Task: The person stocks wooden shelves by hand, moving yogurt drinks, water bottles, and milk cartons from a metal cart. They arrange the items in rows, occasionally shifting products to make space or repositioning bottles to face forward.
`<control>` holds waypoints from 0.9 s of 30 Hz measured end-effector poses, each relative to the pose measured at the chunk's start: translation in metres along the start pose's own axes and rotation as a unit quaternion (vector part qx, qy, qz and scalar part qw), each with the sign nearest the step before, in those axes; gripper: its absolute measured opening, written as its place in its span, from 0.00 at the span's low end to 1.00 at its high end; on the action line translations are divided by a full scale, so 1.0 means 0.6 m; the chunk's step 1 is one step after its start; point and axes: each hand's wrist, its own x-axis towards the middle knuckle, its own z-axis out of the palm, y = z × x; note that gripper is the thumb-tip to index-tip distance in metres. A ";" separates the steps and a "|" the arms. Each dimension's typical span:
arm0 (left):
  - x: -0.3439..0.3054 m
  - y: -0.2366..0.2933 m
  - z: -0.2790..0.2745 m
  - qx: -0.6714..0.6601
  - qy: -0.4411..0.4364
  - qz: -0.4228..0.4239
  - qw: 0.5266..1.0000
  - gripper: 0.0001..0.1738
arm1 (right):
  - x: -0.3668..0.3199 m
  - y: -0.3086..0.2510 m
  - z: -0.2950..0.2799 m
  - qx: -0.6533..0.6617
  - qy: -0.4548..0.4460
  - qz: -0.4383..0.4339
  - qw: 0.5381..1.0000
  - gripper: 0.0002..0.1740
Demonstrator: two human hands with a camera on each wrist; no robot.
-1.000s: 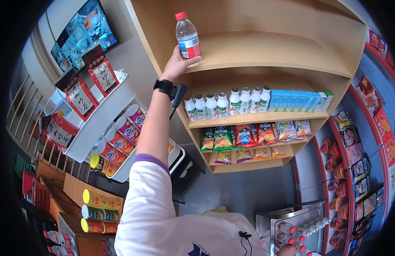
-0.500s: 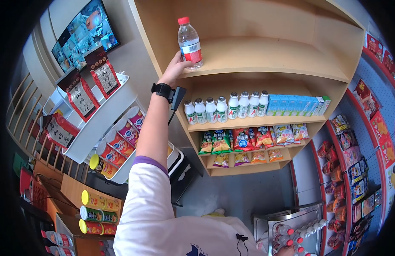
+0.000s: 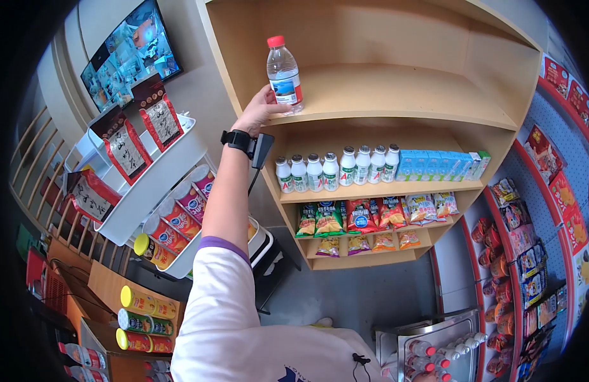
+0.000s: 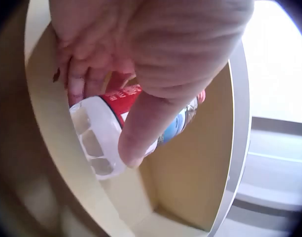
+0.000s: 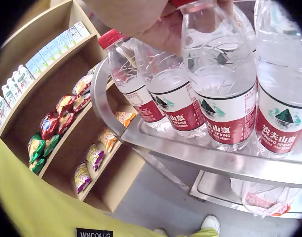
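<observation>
At the left front corner of the upper shelf (image 3: 396,105), my left hand (image 3: 257,114) holds a red-capped water bottle (image 3: 284,77) low on its body. The bottle stands nearly upright there. In the left wrist view the thumb lies across the label and the fingers curl behind the bottle (image 4: 105,136). My right hand (image 5: 158,32) is among several red-capped bottles on a metal cart (image 5: 230,165), its fingers around the neck of a front bottle (image 5: 221,84). Only a bit of this hand (image 3: 425,377) shows in the head view.
Below the upper shelf stand white bottles (image 3: 347,167) and blue cartons (image 3: 434,165), with snack bags (image 3: 360,215) lower down. A white rack (image 3: 148,184) with chip cans is on the left, and red-edged racks (image 3: 565,254) are on the right.
The held bottle has gone from a slight tilt to nearly upright, and its label has turned. The shelves sit lower in the head view. My right hand stays by the cart's bottles.
</observation>
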 end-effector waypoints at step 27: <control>-0.016 0.016 0.012 -0.001 0.022 0.010 1.000 0.37 | 0.002 -0.018 -0.021 0.010 -0.030 0.009 0.999 0.16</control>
